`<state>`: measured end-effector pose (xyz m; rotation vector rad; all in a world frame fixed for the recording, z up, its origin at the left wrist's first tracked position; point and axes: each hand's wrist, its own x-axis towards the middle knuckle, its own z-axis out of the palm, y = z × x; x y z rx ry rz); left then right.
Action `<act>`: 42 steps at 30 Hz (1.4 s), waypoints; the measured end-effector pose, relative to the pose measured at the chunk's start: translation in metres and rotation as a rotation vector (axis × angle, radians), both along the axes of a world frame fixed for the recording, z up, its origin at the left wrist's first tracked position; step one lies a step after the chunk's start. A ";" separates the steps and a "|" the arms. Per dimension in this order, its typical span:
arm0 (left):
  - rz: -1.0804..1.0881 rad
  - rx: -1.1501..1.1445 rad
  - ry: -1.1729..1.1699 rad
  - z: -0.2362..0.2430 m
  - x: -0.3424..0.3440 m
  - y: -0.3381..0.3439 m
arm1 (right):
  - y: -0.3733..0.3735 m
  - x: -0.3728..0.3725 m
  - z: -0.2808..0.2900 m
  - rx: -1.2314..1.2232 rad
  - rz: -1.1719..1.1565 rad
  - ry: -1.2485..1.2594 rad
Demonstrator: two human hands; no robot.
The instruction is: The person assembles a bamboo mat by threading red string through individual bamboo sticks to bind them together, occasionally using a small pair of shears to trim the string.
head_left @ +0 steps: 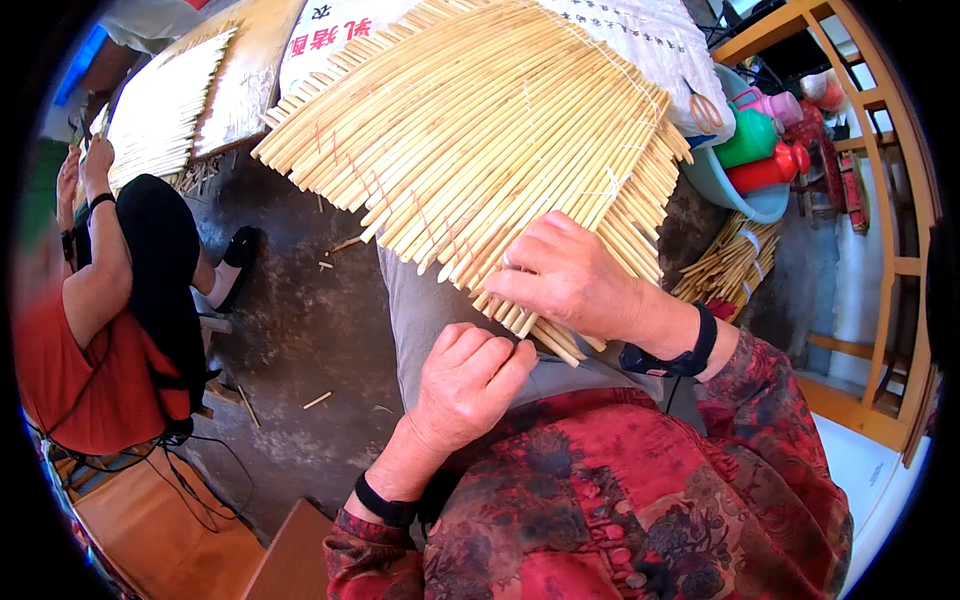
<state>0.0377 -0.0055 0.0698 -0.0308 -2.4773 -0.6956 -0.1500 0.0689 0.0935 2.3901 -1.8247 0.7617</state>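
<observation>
A large mat of straw-coloured stalks (470, 130) slopes from the table down to my lap. Red thread runs in slanting stitches across its left part, and white thread crosses its right side. My right hand (570, 275) lies over the near edge of the mat, fingers curled round the stalks there. Just left of that edge is my left hand (465, 385), its fingers bent and pressed together. Whatever it may pinch is too small or hidden to make out. Several stalk ends poke out below my right hand.
Orange-handled scissors (704, 110) lie on the white table cover (650, 50). A light-blue basin (765, 200) at right holds coloured jugs, beside a bundle of stalks (735, 262) and a wooden frame (890, 200). At left, another person (100, 300) sits by a second mat (165, 105).
</observation>
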 end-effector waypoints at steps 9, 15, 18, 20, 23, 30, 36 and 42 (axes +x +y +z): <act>0.097 0.059 0.090 -0.005 0.000 -0.007 | 0.001 -0.003 -0.017 0.029 -0.258 -0.402; 0.165 0.090 0.074 -0.010 -0.004 -0.010 | 0.005 0.002 -0.015 0.117 -0.384 -0.661; 0.215 0.060 0.059 -0.008 -0.004 -0.014 | 0.005 0.001 -0.016 0.095 -0.370 -0.620; 0.210 0.067 0.054 -0.008 -0.004 -0.016 | 0.004 -0.002 -0.018 0.054 -0.376 -0.513; 0.198 0.092 0.045 -0.007 -0.003 -0.017 | 0.005 -0.014 -0.015 -0.026 -0.488 -0.406; 0.277 0.643 -0.171 -0.014 0.011 -0.009 | 0.014 0.009 0.020 0.237 -0.407 -0.333; 0.188 1.687 -0.188 -0.016 -0.005 -0.001 | 0.006 0.026 0.005 0.308 -0.469 -0.350; -0.108 2.116 0.007 -0.036 -0.010 -0.013 | -0.005 0.032 0.014 0.444 -0.544 -0.442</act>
